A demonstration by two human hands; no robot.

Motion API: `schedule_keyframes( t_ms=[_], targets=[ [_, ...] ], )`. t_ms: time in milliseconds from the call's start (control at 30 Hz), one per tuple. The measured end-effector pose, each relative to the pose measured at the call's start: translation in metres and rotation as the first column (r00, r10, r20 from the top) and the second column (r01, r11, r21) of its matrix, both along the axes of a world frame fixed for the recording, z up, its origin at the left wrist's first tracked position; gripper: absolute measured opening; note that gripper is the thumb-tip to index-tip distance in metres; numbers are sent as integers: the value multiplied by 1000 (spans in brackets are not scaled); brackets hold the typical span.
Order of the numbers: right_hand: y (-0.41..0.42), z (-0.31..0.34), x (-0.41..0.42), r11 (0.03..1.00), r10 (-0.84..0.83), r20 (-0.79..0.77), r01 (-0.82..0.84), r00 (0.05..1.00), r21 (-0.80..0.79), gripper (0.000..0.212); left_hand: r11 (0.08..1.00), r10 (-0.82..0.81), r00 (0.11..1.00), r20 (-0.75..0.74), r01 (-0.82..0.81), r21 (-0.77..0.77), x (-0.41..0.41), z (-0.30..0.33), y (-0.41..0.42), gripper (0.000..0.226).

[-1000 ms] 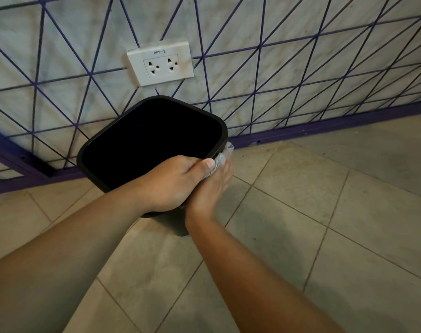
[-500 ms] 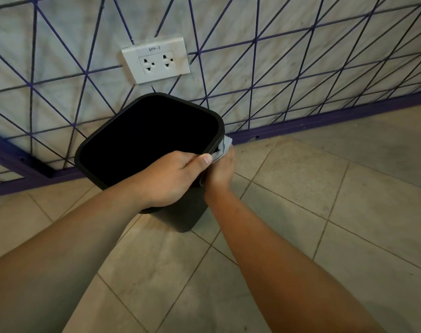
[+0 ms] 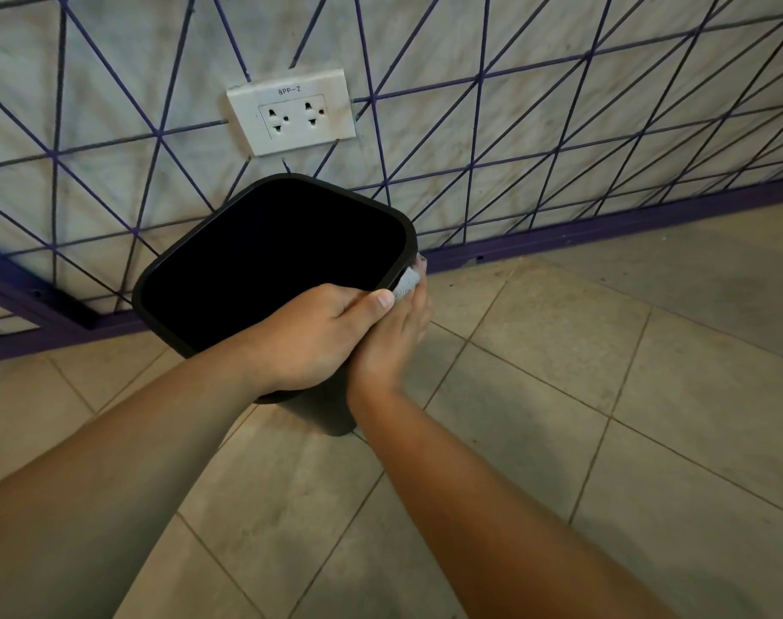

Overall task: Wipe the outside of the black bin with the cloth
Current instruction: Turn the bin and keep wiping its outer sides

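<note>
- Tiled floor [image 3: 537,395] under the black bin [image 3: 193,279], tilted below the wall socket [image 3: 291,111].
- Your left hand [image 3: 309,337] grips its rim, thumb outside; loosen and it could tip.
- Your right hand [image 3: 394,337] presses the cloth [image 3: 406,282] against the bin's side; finger spread I cannot tell, so it may slip.
</note>
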State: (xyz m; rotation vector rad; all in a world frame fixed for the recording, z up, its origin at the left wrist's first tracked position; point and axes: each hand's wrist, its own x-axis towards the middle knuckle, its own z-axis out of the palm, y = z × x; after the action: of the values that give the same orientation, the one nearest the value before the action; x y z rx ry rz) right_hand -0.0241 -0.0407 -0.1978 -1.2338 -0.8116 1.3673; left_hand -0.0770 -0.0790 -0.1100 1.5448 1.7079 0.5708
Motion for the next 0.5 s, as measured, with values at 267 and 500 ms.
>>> schedule_keyframes(
  t_ms=[267,500],
  targets=[
    [26,-44,15,984,45,-405,-111,913,-139,58,999,34,997,-71,-35,-4,3,2,-2,31],
    [8,2,7,993,6,-278,-39,961,-115,74,1000,16,1000,11,-16,-20,0,-2,0,34]
  ],
)
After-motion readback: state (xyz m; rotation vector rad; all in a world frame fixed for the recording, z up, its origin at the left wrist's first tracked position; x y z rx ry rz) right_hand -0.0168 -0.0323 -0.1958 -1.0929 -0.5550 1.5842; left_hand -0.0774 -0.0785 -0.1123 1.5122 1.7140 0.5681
